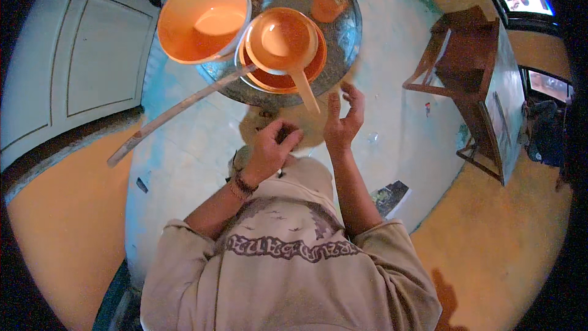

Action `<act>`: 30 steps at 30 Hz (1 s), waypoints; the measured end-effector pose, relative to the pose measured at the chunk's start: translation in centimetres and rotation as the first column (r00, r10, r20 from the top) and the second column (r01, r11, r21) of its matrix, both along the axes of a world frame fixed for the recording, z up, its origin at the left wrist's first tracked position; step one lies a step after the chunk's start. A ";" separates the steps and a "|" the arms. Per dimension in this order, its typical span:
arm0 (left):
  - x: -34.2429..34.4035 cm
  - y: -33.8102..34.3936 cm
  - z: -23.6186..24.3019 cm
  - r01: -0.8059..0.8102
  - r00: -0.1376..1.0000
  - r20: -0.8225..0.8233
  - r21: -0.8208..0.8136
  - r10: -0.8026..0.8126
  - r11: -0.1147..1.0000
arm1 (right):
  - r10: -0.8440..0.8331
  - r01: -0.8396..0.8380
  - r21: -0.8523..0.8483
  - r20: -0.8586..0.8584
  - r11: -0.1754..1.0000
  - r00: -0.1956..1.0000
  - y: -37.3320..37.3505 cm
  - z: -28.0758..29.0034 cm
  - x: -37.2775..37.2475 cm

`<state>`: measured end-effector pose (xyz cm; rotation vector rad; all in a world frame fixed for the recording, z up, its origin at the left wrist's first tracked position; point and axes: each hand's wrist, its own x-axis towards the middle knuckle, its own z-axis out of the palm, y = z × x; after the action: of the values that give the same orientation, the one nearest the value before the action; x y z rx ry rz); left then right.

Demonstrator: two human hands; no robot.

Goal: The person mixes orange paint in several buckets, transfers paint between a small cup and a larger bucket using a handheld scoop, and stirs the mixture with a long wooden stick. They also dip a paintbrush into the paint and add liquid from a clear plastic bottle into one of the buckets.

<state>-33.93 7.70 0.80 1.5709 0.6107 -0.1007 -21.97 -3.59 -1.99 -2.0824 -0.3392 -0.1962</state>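
Over the mouth of the smaller orange pail (269,79), on the round dark tray (338,46), sits the orange dipper (283,40), its handle extending toward the wearer. The dipper appears to be plastic: probably light, stiff, and slippery if wet. The suitable hold is mid-handle, with the bowl kept level. The right hand (344,124) stands just beside the handle end, forearm extended, fingers parted and grasping nothing. The left hand (275,147) hangs nearer the body, wrist bent inward, fingers loosely curled; whether they hold anything cannot be told. A wooden stick (177,116) reaches the pail's left side.
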 end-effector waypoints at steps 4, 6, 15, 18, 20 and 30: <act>6.6 -2.1 4.0 -0.088 0.970 0.207 -0.180 0.125 0.980 | 0.225 -0.167 0.303 -0.168 0.938 0.960 -0.5 4.6 1.1; 10.4 -4.0 4.0 -0.120 0.900 0.400 -0.159 0.176 0.980 | 0.377 -0.254 0.461 -0.198 0.850 0.905 0.7 6.0 1.9; 27.1 -12.5 1.5 -0.102 0.812 0.540 -0.239 0.220 0.966 | 0.622 -0.051 0.768 -0.476 0.639 0.622 -5.2 7.2 19.2; 34.4 -11.0 2.3 -0.254 0.824 0.386 -0.401 0.414 0.880 | 0.716 -0.437 0.626 -0.299 0.647 0.631 -6.5 6.9 23.2; 36.0 -14.0 1.1 -0.228 0.837 0.384 -0.404 0.391 0.886 | 0.747 -0.430 0.667 -0.298 0.609 0.594 -8.6 8.5 28.9; 59.1 -12.1 -0.4 -0.131 0.890 0.452 0.133 0.057 0.982 | 0.779 -0.465 0.718 -0.171 0.518 0.603 -6.6 9.2 50.6</act>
<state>25.12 -4.41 0.36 1.6439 0.3338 0.3864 28.66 -10.23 7.19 -1.1534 -0.6336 0.6124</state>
